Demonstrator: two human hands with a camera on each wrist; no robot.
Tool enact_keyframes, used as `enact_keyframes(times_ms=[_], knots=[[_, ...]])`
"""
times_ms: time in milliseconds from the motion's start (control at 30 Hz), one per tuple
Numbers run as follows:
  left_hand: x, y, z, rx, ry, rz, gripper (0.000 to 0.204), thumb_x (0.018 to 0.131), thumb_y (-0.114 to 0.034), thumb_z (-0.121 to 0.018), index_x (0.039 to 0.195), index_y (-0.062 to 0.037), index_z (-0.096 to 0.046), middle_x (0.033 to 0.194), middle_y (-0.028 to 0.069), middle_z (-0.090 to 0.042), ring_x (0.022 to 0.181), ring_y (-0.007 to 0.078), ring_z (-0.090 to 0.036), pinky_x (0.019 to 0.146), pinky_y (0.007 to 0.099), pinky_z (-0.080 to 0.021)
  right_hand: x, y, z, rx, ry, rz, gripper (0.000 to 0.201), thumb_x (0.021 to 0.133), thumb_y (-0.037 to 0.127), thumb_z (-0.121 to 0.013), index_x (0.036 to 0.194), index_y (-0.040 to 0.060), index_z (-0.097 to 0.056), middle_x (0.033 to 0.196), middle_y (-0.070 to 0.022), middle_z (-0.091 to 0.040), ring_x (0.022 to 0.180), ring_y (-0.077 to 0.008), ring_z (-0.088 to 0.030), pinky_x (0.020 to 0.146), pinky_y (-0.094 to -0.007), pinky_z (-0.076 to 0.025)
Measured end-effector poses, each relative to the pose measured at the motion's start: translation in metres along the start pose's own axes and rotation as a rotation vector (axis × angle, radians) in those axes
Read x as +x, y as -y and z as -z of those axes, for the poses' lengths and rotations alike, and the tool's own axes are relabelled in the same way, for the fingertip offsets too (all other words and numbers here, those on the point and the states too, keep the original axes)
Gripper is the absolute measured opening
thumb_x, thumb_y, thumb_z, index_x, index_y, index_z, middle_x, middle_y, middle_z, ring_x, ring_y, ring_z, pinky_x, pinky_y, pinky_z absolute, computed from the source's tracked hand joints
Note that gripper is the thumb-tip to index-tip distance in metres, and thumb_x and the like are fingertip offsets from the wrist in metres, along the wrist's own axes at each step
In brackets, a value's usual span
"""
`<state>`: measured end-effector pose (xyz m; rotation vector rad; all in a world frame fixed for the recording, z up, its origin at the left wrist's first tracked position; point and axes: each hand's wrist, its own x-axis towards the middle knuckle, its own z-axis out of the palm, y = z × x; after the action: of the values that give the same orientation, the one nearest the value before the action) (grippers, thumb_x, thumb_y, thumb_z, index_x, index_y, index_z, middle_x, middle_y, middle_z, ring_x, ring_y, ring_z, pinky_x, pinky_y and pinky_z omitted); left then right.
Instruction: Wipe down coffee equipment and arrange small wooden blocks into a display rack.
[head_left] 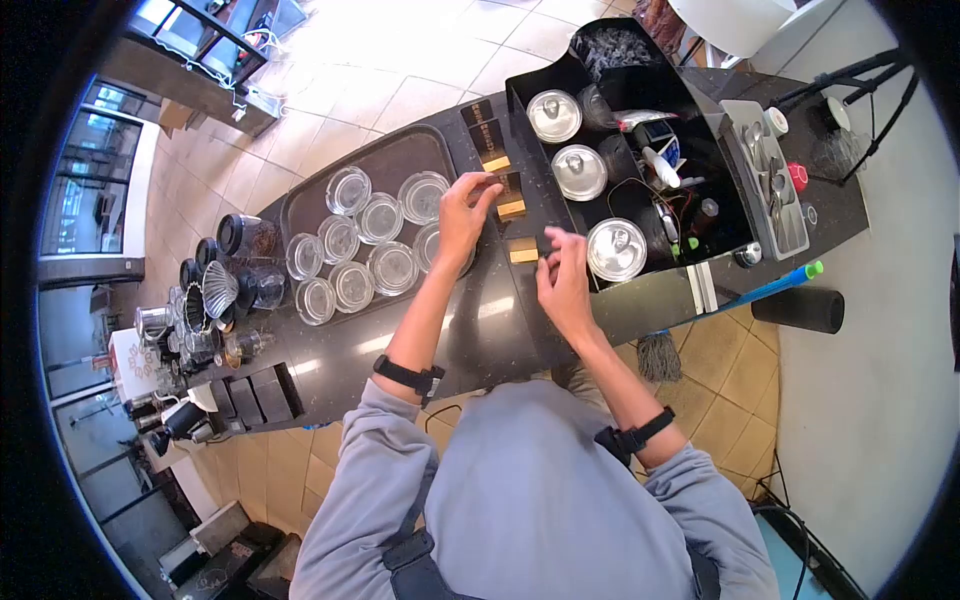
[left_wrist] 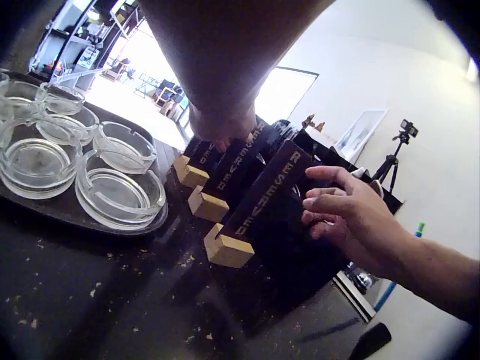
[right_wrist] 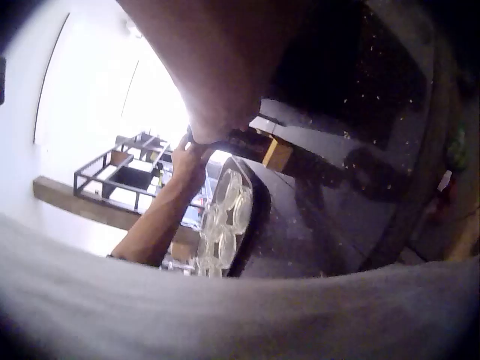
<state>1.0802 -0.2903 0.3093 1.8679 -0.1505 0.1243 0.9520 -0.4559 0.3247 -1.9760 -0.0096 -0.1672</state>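
Note:
Three black "RESERVED" signs with pale wooden blocks stand in a row on the dark counter (head_left: 480, 340). In the left wrist view, the nearest sign (left_wrist: 271, 189) leans back, with the middle sign (left_wrist: 234, 169) and far sign (left_wrist: 201, 153) behind it. My left hand (head_left: 463, 218) reaches over the row, thumb and index finger pinching the edge of the middle sign; the forearm partly hides this in its own wrist view. Beside the nearest sign hovers my right hand (head_left: 566, 280), fingers loosely bent and spread, fingertips close to its end, holding nothing.
Left of the signs, a dark tray (head_left: 300, 205) carries several glass ashtrays (head_left: 380, 218). To the right stands a black divided box (head_left: 610, 100) with silver-lidded cans (head_left: 617, 250) and small items. Beyond it lies a cutlery tray (head_left: 785, 215). Jars (head_left: 245, 235) crowd the far left.

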Motion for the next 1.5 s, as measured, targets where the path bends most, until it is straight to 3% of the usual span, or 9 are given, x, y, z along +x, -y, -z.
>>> enact_keyframes(times_ms=[100, 167, 200, 400, 567, 633, 867, 967, 1500], knots=[[-0.006, 0.012, 0.001, -0.009, 0.033, 0.048, 0.025, 0.091, -0.013, -0.073, 0.109, 0.0033, -0.066, 0.1, 0.0095, -0.072, 0.089, 0.015, -0.07, 0.079, 0.0286, -0.056, -0.023, -0.021, -0.009, -0.147, 0.071, 0.069, 0.055, 0.084, -0.003, -0.06, 0.137, 0.0063, -0.046, 0.12, -0.0206, -0.046, 0.102, -0.0373, -0.058, 0.086, -0.0437, -0.049], [-0.011, 0.022, 0.0, -0.002, 0.037, 0.06, 0.025, 0.091, -0.012, -0.073, 0.108, 0.0039, -0.065, 0.099, 0.0096, -0.073, 0.09, 0.015, -0.07, 0.079, 0.0287, -0.056, -0.028, -0.026, -0.013, -0.357, 0.2, 0.243, 0.059, 0.081, -0.001, -0.062, 0.137, 0.007, -0.047, 0.126, -0.0206, -0.046, 0.115, -0.0396, -0.052, 0.093, -0.0465, -0.047], [-0.012, 0.023, 0.0, 0.037, 0.028, 0.077, 0.024, 0.091, -0.012, -0.073, 0.107, 0.0042, -0.065, 0.097, 0.0101, -0.073, 0.089, 0.015, -0.071, 0.078, 0.0286, -0.056, -0.03, -0.03, -0.018, -0.436, 0.253, 0.21, 0.063, 0.078, -0.001, -0.063, 0.139, 0.0071, -0.047, 0.133, -0.0195, -0.044, 0.123, -0.0386, -0.047, 0.1, -0.0466, -0.044], [-0.01, 0.027, -0.004, 0.08, 0.005, 0.127, 0.021, 0.089, -0.01, -0.073, 0.103, 0.0048, -0.065, 0.092, 0.0119, -0.075, 0.087, 0.015, -0.072, 0.075, 0.0283, -0.055, -0.019, -0.052, -0.039, -0.563, 0.321, 0.141, 0.07, 0.08, 0.003, -0.064, 0.145, 0.0063, -0.04, 0.142, -0.0172, -0.038, 0.132, -0.0385, -0.037, 0.109, -0.0483, -0.037], [-0.005, 0.034, -0.008, 0.087, -0.037, 0.08, 0.019, 0.089, -0.01, -0.072, 0.102, 0.0038, -0.066, 0.09, 0.0115, -0.075, 0.083, 0.0157, -0.073, 0.072, 0.0296, -0.055, 0.0, -0.058, -0.049, -0.571, 0.276, 0.177, 0.073, 0.078, 0.001, -0.064, 0.147, 0.0049, -0.038, 0.141, -0.0178, -0.039, 0.133, -0.0383, -0.036, 0.11, -0.048, -0.037], [-0.002, 0.033, -0.009, 0.118, -0.033, 0.061, 0.021, 0.087, -0.01, -0.073, 0.102, 0.0031, -0.067, 0.091, 0.0164, -0.073, 0.082, 0.0245, -0.074, 0.073, 0.0332, -0.056, 0.008, -0.058, -0.053, -0.573, 0.263, 0.181, 0.074, 0.077, 0.0, -0.063, 0.147, 0.0047, -0.038, 0.141, -0.0182, -0.039, 0.133, -0.0384, -0.036, 0.11, -0.0481, -0.037], [0.003, 0.029, -0.006, 0.145, -0.023, 0.039, 0.019, 0.086, -0.007, -0.072, 0.101, 0.004, -0.066, 0.09, 0.0171, -0.072, 0.083, 0.0255, -0.074, 0.073, 0.0334, -0.057, 0.026, -0.062, -0.059, -0.56, 0.227, 0.152, 0.075, 0.078, -0.003, -0.062, 0.148, 0.0038, -0.037, 0.145, -0.019, -0.037, 0.14, -0.0401, -0.032, 0.111, -0.0483, -0.037], [0.004, 0.034, -0.006, 0.131, -0.043, 0.012, 0.018, 0.088, -0.01, -0.072, 0.099, 0.0027, -0.066, 0.09, 0.0127, -0.074, 0.081, 0.0194, -0.074, 0.071, 0.0303, -0.055, 0.032, -0.065, -0.06, -0.54, 0.227, 0.142, 0.074, 0.079, -0.005, -0.061, 0.148, 0.0042, -0.037, 0.147, -0.0184, -0.036, 0.145, -0.0404, -0.028, 0.113, -0.0486, -0.037], [0.006, 0.043, -0.012, 0.115, -0.088, 0.003, 0.021, 0.085, -0.003, -0.072, 0.104, 0.003, -0.066, 0.094, 0.0167, -0.071, 0.084, 0.0261, -0.073, 0.074, 0.0328, -0.057, 0.037, -0.065, -0.058, -0.504, 0.25, 0.165, 0.07, 0.079, -0.003, -0.06, 0.146, 0.0017, -0.039, 0.151, -0.0188, -0.035, 0.147, -0.0389, -0.025, 0.115, -0.0518, -0.032]])
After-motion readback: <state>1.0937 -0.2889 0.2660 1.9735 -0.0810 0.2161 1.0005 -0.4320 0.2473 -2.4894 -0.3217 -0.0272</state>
